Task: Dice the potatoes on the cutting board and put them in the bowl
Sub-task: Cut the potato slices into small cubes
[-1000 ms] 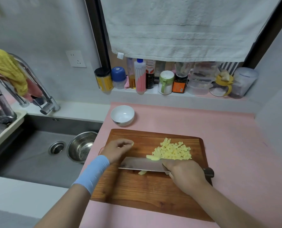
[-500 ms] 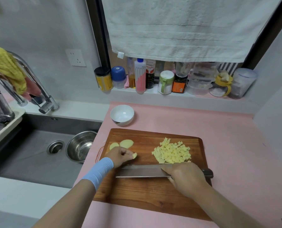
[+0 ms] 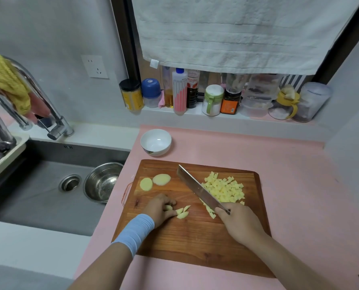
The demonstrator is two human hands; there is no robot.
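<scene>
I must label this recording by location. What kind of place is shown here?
Most likely a home kitchen: a steel sink with a faucet, a wooden cutting board with diced potato, and condiment jars along the window ledge.

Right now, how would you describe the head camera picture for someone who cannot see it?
A person's right hand holds a cleaver angled across a wooden cutting board beside a pile of diced potato, while the left hand steadies potato strips. Two uncut slices and an empty white bowl lie beyond.
</scene>
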